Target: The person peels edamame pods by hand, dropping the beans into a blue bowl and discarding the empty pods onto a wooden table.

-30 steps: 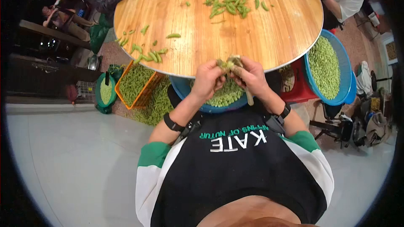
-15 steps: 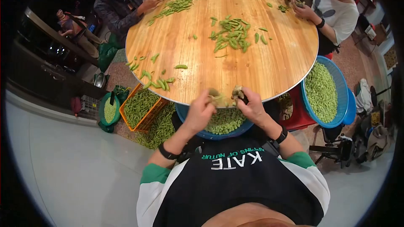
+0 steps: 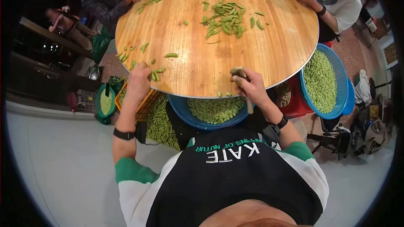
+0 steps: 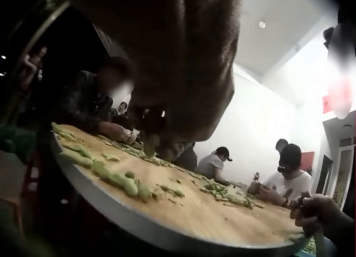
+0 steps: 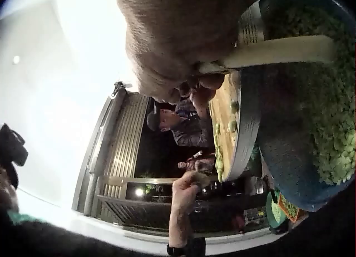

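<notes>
My left hand [image 3: 139, 80] is over the table's left front edge, fingers bent down at a few green pods [image 3: 159, 72]. In the left wrist view a row of pods [image 4: 119, 179] lies beside that dark hand [image 4: 183, 73]; whether it pinches one is unclear. My right hand [image 3: 251, 87], at the front edge, grips a tool with a pale handle [image 3: 250, 106]; something dark covers a fingertip or thumb. The right wrist view shows the handle [image 5: 283, 51] sticking out of the fist. Two small green pieces [image 3: 228, 94] lie on the edge left of it.
Below the round table's edge [image 3: 189, 96] stands a blue basin of shelled beans [image 3: 214, 110]. Pods are heaped mid-table [image 3: 227, 19]. An orange crate [image 3: 145, 106] is at left, a blue basket [image 3: 322, 80] at right. Two people sit at the far sides.
My left hand has moved from beside the right hand, leftward to the pods at the edge. The right hand stays near the front edge with the tool. The head view has shifted.
</notes>
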A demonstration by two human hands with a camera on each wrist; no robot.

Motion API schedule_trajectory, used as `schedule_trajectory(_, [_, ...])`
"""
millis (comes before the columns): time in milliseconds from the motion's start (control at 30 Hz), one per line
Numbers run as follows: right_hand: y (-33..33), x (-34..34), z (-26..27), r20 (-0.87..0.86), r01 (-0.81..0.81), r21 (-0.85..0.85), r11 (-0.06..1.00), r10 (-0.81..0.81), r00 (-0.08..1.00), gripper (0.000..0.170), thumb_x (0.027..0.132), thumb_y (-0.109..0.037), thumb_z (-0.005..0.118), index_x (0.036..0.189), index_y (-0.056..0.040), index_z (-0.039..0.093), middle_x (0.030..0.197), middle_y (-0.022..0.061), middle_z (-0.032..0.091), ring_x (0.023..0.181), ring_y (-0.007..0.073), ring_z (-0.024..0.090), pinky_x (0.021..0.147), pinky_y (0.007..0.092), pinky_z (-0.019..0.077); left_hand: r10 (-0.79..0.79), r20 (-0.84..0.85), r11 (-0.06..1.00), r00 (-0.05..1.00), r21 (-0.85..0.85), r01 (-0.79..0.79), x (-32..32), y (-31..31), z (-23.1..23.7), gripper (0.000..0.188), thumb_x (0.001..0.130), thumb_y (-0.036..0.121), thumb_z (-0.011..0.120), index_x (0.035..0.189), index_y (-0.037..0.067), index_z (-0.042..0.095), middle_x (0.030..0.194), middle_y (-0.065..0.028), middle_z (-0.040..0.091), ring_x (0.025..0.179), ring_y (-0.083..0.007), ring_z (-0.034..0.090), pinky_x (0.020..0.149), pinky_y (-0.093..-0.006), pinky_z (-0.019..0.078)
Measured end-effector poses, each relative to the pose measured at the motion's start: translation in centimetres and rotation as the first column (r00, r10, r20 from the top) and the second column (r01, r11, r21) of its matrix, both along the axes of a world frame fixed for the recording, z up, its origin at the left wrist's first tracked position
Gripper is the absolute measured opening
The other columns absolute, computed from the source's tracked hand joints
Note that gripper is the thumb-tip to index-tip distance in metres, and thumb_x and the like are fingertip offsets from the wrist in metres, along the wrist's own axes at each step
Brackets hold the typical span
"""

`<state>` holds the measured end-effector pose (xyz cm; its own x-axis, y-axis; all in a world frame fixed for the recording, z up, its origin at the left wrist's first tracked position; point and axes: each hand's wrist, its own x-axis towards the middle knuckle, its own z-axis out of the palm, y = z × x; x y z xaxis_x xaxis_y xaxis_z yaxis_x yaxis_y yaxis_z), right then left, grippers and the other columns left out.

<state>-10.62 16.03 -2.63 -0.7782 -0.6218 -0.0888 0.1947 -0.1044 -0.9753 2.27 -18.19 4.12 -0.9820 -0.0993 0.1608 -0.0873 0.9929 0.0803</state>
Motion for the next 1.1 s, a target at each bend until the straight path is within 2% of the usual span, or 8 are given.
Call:
schedule_trajectory(267, [0.1, -0.4, -1.2, -0.001, 0.020, -0.070, 0.997, -0.020, 1.000, 0.018, 0.092, -0.007, 0.052, 0.106, 0.0025, 0.056, 0.076, 0.0031, 0.059, 0.050, 0.0048, 0.048, 0.043, 0.0201, 0.0374, 0.070, 0.047, 0.972, 0.996, -0.228, -0.058, -3.6, 0.7, 0.6, 0.011, 0.076, 0.000, 0.053, 0.084, -0.002, 0.059, 0.080, -0.0199, 0.060, 0.081, -0.0387, 0.056, 0.074, -0.0456, 0.0458])
schedule_trajectory(333, [0.1, -0.5, -1.2, 0.008, -0.033, -0.055, 0.998, 0.034, 0.999, 0.019, 0.092, -0.007, 0.052, 0.108, 0.0021, 0.055, 0.076, 0.0031, 0.059, 0.051, 0.0047, 0.048, 0.043, 0.0197, 0.0374, -0.145, -0.269, 0.985, 0.952, -0.125, 0.115, -7.3, 2.3, 0.6, 0.013, 0.078, 0.002, 0.054, 0.089, -0.001, 0.059, 0.081, -0.0188, 0.059, 0.079, -0.0373, 0.055, 0.071, -0.0442, 0.0451])
schedule_trajectory(400, [0.1, -0.5, -1.2, 0.006, -0.027, -0.056, 0.998, 0.027, 1.000, 0.019, 0.092, -0.008, 0.052, 0.108, 0.0014, 0.055, 0.076, 0.0031, 0.059, 0.052, 0.0047, 0.048, 0.043, 0.0197, 0.0376, -0.284, -0.350, 0.917, 0.893, 0.173, 0.360, -11.6, 5.0, -0.7, 0.014, 0.079, 0.000, 0.049, 0.089, 0.001, 0.059, 0.080, -0.0179, 0.059, 0.082, -0.0378, 0.057, 0.073, -0.0441, 0.0467])
schedule_trajectory(467, [0.1, -0.2, -1.2, 0.000, -0.014, -0.053, 0.999, 0.014, 1.000, 0.019, 0.092, -0.009, 0.052, 0.108, 0.0006, 0.056, 0.077, 0.0031, 0.060, 0.052, 0.0048, 0.048, 0.043, 0.0197, 0.0378, -0.370, -0.347, 0.849, 0.862, 0.250, 0.465, -15.7, 8.6, -1.6, 0.013, 0.078, 0.000, 0.049, 0.086, 0.002, 0.059, 0.081, -0.0174, 0.057, 0.081, -0.0372, 0.056, 0.072, -0.0428, 0.0474])
schedule_trajectory(567, [0.2, -0.3, -1.4, -0.012, 0.019, 0.054, 0.998, -0.019, 1.000, 0.023, 0.093, -0.015, 0.053, 0.112, -0.0020, 0.056, 0.079, 0.0011, 0.060, 0.054, 0.0042, 0.049, 0.045, 0.0191, 0.0397, -0.437, -0.352, 0.845, 0.828, 0.153, 0.512, -21.2, 10.7, -5.4, 0.010, 0.077, 0.001, 0.051, 0.084, 0.002, 0.058, 0.087, -0.0178, 0.055, 0.086, -0.0358, 0.055, 0.072, -0.0424, 0.0483])
schedule_trajectory(633, [0.4, -0.3, -1.2, -0.122, 0.047, 0.100, 0.994, -0.034, 0.992, 0.025, 0.093, -0.016, 0.052, 0.114, -0.0020, 0.055, 0.080, 0.0003, 0.060, 0.055, 0.0039, 0.050, 0.046, 0.0186, 0.0402, -0.364, -0.233, 0.931, 0.902, -0.054, 0.362, -24.1, 11.4, -7.2, 0.012, 0.076, 0.001, 0.053, 0.086, 0.004, 0.059, 0.093, -0.0180, 0.054, 0.093, -0.0351, 0.054, 0.074, -0.0431, 0.0484])
schedule_trajectory(1033, [0.2, 0.0, -1.0, -0.009, 0.070, -0.153, 0.986, -0.073, 0.997, 0.039, 0.098, -0.018, 0.046, 0.134, -0.0024, 0.042, 0.087, 0.0040, 0.058, 0.058, 0.0057, 0.051, 0.047, 0.0189, 0.0417, -0.430, -0.288, 0.897, 0.856, -0.032, 0.440, -18.6, 13.0, -5.5, 0.016, 0.074, 0.000, 0.057, 0.090, 0.001, 0.054, 0.089, -0.0180, 0.057, 0.085, -0.0341, 0.057, 0.073, -0.0404, 0.0473])
schedule_trajectory(1100, [0.1, -0.2, -1.1, 0.026, 0.106, -0.166, 0.980, -0.103, 0.994, 0.040, 0.098, -0.018, 0.045, 0.135, -0.0031, 0.041, 0.086, 0.0040, 0.058, 0.057, 0.0062, 0.051, 0.046, 0.0190, 0.0414, -0.270, -0.189, 0.707, 0.944, 0.627, 0.328, -16.3, 14.3, -4.1, 0.009, 0.084, 0.005, 0.059, 0.090, 0.000, 0.054, 0.079, -0.0111, 0.062, 0.069, -0.0243, 0.059, 0.060, -0.0320, 0.0460])
